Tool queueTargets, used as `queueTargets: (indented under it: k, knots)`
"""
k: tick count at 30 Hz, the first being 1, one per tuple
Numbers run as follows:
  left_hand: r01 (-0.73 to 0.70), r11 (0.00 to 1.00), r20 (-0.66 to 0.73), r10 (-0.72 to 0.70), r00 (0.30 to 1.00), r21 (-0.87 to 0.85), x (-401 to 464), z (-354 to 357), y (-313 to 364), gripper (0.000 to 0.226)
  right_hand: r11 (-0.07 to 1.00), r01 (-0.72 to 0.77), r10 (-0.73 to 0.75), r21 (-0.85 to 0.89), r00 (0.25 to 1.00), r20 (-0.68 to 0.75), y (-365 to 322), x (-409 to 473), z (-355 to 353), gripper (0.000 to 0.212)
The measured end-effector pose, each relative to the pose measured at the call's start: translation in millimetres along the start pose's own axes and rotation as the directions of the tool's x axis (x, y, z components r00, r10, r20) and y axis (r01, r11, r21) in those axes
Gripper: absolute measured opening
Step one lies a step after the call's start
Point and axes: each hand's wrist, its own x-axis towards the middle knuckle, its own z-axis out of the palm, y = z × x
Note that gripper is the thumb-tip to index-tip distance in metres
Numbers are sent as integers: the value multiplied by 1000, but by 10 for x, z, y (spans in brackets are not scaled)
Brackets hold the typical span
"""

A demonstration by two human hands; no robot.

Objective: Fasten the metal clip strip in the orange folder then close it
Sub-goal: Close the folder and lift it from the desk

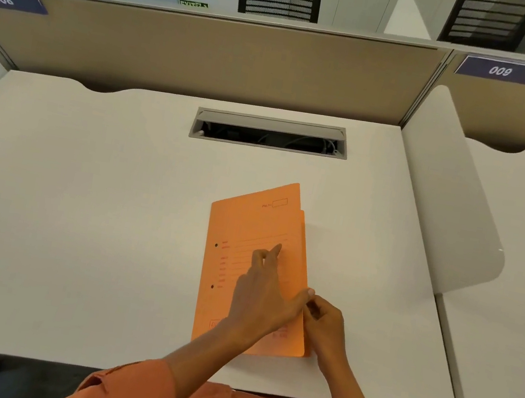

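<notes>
A flat orange card folder [259, 233], printed with red ruled lines and a small box near its top corner, lies closed on the white desk [77, 220], a little right of centre and slightly skewed, its spine to the left where two small dark fastener holes show. The left hand [263, 298] reaches across the front cover, palm down and fingers spread apart, the forefinger extended toward the ruled lines and the thumb stretched out to the cover's right edge; it grips nothing. The right hand [326, 320] sits just beside that same edge, fingers curled together, and appears to pinch the free border of the cover where it meets the left thumb, though the contact itself is too small to confirm. The metal clip strip is not visible; presumably it is inside, under the cover. With the cover down, the step in hand is either the opening of the folder to reach the strip or the final flattening after closure; the picture alone does not settle which. If opening, the next move calls for the right hand to lift the free edge and swing it leftward about the spine while the left hand clears the cover. Behind, a grey cable tray [269, 133] is recessed in the desk before a beige partition [208, 57].
</notes>
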Motion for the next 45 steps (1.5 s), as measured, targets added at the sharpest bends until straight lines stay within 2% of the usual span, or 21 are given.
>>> queueTargets:
  k: [9,12,15,20,25,28,33,35,39,45]
  knots:
    - [-82,987,34,78,996,135,142,355,39,101,980,-105,104,170,994,14,28,50,-154,18]
    - [-131,974,40,126,991,183,163,422,-28,105,990,-96,98,108,995,-17,37,58,-200,20]
    - [-145,969,36,141,989,198,160,372,-210,104,1000,-19,20,16,999,-25,36,54,-256,25]
    - [20,991,-35,-15,999,133,151,138,-827,93,992,57,-62,-117,998,-33,88,69,-295,13]
    - [258,966,-111,-254,961,22,74,-82,-1353,84,949,152,-164,-277,986,-22,129,42,-240,21]
    - [372,922,-74,-380,922,-109,31,-113,-1515,83,928,160,-171,-337,985,-1,124,18,-197,30]
    - [452,823,1,-481,877,-343,-6,-78,-1589,78,902,158,-163,-402,986,21,119,8,-171,35]
    - [477,768,45,-509,859,-428,6,-84,-1537,73,890,159,-164,-427,986,24,119,5,-164,36]
    - [448,716,107,-469,877,-536,24,-108,-1455,40,880,163,-172,-445,985,21,111,7,-144,39]
    - [456,648,165,-459,873,-610,25,-179,-1422,41,876,148,-163,-459,987,7,94,-9,-127,40]
